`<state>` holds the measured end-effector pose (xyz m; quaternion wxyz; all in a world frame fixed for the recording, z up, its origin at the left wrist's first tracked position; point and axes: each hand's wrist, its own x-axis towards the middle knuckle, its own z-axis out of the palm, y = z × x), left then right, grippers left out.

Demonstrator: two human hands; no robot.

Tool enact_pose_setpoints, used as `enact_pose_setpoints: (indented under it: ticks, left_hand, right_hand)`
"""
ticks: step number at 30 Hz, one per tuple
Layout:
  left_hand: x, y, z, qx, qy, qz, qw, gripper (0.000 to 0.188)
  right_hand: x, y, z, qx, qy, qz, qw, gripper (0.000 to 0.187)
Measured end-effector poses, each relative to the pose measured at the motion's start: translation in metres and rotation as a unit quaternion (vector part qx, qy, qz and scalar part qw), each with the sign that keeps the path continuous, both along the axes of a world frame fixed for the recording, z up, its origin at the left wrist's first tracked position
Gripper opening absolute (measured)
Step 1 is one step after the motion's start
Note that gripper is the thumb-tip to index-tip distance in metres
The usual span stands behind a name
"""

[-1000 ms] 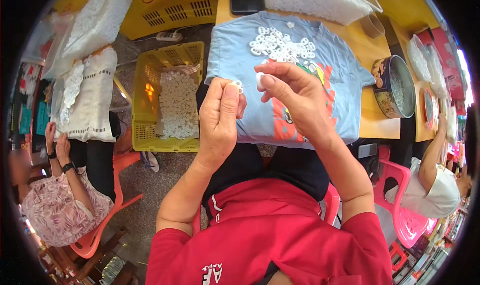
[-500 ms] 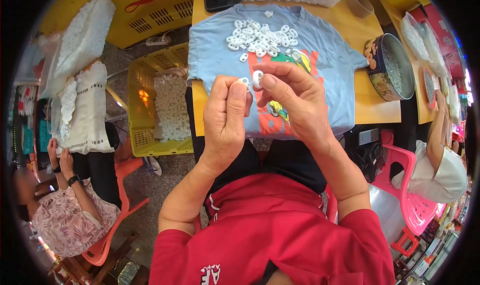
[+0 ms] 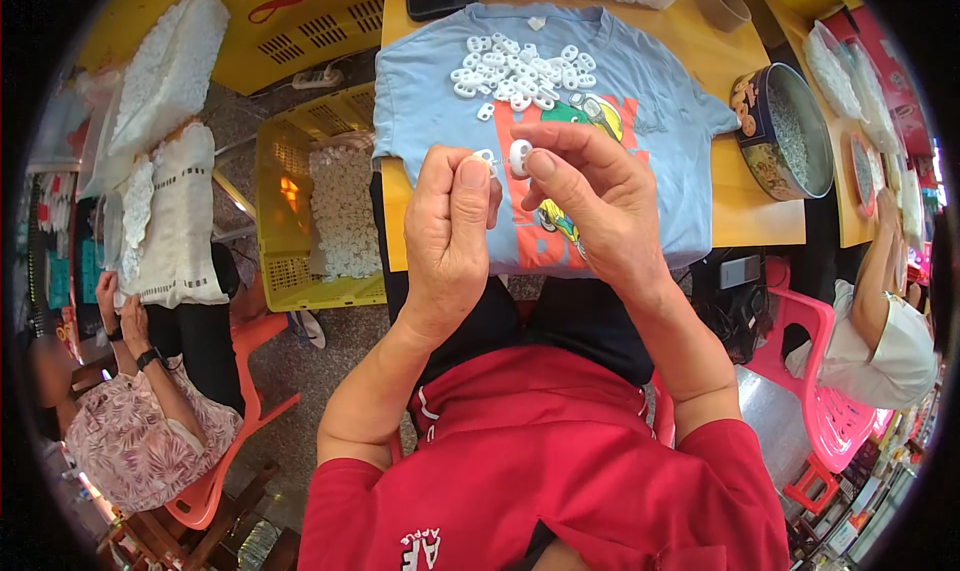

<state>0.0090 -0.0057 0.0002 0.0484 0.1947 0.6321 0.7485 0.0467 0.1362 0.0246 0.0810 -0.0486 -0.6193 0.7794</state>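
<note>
White piece (image 3: pixel 519 158), two-holed, is in the right hand (image 3: pixel 605 201): thumb and index pinched on it, remaining fingers loosely bent. Second piece (image 3: pixel 485 157) sits in the left hand (image 3: pixel 448 226), thumb pressed down on curled fingers, mostly covered. The two pieces are just beside each other, small gap, something thin between them, too small to make out. Both hands are raised in front of the blue shirt (image 3: pixel 420 96), which is spread on the surface (image 3: pixel 750 226). Pile (image 3: pixel 522 73) of similar white pieces lies on the shirt, with a loose one (image 3: pixel 486 112) just below it.

Right of the shirt: open tin (image 3: pixel 757 156), tipped toward the right in view, small silvery bits inside. Left, beside the surface: yellow crate (image 3: pixel 320 295) with a white heap (image 3: pixel 345 211) in it. Seated co-worker (image 3: pixel 150 431) further left, patterned top.
</note>
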Motion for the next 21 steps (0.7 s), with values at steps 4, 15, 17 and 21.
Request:
enact_pose_setpoints:
  ticks: [4, 15, 17, 21]
  left_hand:
    - [0.0002, -0.0009, 0.0000, -0.005, 0.006, 0.003, 1.000, 0.018]
    - [0.0051, -0.0019, 0.0064, -0.031, 0.003, 0.004, 0.999, 0.020]
    - [0.0049, -0.0009, 0.0048, -0.026, 0.001, 0.004, 1.000, 0.020]
    - [0.0044, 0.0025, 0.0016, 0.004, -0.001, 0.007, 1.000, 0.017]
  right_hand:
    - [-0.0006, 0.0010, -0.0021, 0.002, 0.001, 0.012, 1.000, 0.026]
    - [0.0002, 0.0011, -0.0035, -0.115, -0.021, 0.071, 0.991, 0.029]
    - [0.0009, 0.0015, -0.0048, -0.082, -0.019, 0.056, 0.995, 0.024]
    - [0.0027, 0.0005, -0.0074, -0.126, -0.048, 0.044, 0.990, 0.019]
